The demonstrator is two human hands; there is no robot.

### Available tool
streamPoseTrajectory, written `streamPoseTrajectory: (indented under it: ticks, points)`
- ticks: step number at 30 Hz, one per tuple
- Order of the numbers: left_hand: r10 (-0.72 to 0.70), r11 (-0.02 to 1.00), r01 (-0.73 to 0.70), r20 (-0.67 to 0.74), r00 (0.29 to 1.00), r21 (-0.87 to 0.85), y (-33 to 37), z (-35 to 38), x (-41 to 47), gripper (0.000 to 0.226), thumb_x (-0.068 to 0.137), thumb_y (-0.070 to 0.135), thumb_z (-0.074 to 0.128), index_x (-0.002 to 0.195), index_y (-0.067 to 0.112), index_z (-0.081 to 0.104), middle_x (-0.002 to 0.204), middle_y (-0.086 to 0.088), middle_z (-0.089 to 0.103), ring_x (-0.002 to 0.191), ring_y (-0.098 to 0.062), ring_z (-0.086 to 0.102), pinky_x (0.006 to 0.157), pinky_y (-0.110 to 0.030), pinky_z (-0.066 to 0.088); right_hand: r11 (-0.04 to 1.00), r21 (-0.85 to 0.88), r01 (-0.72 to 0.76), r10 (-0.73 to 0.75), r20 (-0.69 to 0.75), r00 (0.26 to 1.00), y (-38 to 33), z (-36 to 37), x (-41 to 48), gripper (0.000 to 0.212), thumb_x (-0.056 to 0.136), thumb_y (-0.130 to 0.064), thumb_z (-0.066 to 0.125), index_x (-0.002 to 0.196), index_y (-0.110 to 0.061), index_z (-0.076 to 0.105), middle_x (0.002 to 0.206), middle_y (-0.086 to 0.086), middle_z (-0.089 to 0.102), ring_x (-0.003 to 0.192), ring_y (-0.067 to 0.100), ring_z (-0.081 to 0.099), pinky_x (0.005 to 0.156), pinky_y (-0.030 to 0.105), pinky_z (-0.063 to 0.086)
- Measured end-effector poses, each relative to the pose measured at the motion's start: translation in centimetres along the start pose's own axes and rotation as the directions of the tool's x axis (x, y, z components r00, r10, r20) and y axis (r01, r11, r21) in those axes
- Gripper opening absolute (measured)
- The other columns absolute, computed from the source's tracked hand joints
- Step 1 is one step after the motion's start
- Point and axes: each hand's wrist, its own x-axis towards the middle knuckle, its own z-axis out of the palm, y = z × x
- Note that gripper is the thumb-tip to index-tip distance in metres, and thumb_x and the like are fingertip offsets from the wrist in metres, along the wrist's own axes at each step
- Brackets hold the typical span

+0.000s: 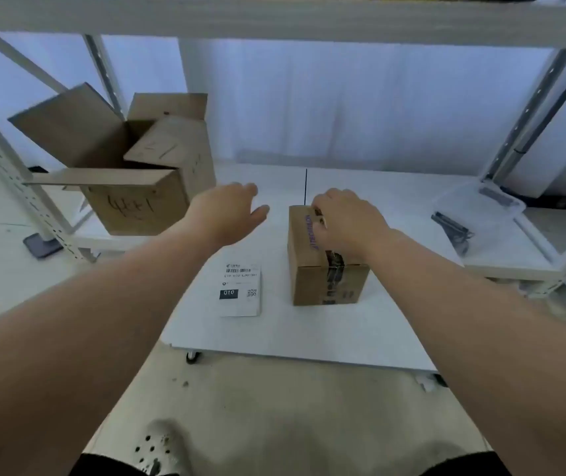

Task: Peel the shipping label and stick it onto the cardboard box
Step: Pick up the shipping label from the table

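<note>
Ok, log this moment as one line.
stage: label not yet peeled | shipping label: flat on table | right hand: on small sealed cardboard box | left hand: open, empty

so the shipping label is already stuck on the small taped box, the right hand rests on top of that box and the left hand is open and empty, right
Not quite. The head view shows the shipping label lying flat on the white table, left of the small taped box, not stuck on it. The rest holds: the right hand rests on top of that box and the left hand is open and empty.
</note>
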Motion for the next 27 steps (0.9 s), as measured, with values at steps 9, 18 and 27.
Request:
streamPoseTrajectory:
  ticks: [9, 18, 27]
  points:
    - [-0.025, 0.997, 0.041, 0.237, 0.971, -0.061, -1.3, 8.7, 1.4, 0.048, 0.096, 0.043, 0.041, 0.136, 0.016, 0.044, 0.135, -0.009, 0.052, 0.119, -0.028, 0.053, 0.099, -0.041, 0.044, 0.981, 0.051, -0.185, 0.180, 0.095, 0.979, -0.1, 5.0, 2.7, 0.069, 0.088, -0.062, 0.037, 0.142, -0.020, 0.033, 0.150, 0.010, 0.033, 0.139, 0.034, 0.026, 0.114, 0.056, 0.018]
    - [-0.228, 0.954, 0.285, 0.396, 0.890, -0.091, -7.5, 11.6, 0.4, 0.051, 0.096, 0.035, 0.049, 0.134, 0.001, 0.045, 0.137, -0.017, 0.047, 0.121, -0.033, 0.049, 0.098, -0.038, 0.042, 0.999, -0.031, 0.025, -0.023, 0.059, 0.998, -4.5, 7.3, 5.5, 0.046, 0.093, -0.039, 0.041, 0.133, -0.015, 0.046, 0.144, 0.013, 0.040, 0.134, 0.031, 0.033, 0.113, 0.046, 0.020]
    - [-0.249, 0.929, 0.341, 0.444, 0.861, -0.141, -8.2, 13.9, 1.5, 0.062, 0.083, 0.043, 0.066, 0.134, 0.015, 0.044, 0.135, -0.014, 0.040, 0.125, -0.032, 0.039, 0.103, -0.042, 0.038, 0.996, -0.055, 0.074, -0.071, 0.057, 0.996, -6.0, 8.2, 7.6, 0.042, 0.095, -0.031, 0.040, 0.131, -0.014, 0.050, 0.148, 0.012, 0.038, 0.140, 0.028, 0.028, 0.119, 0.048, 0.004]
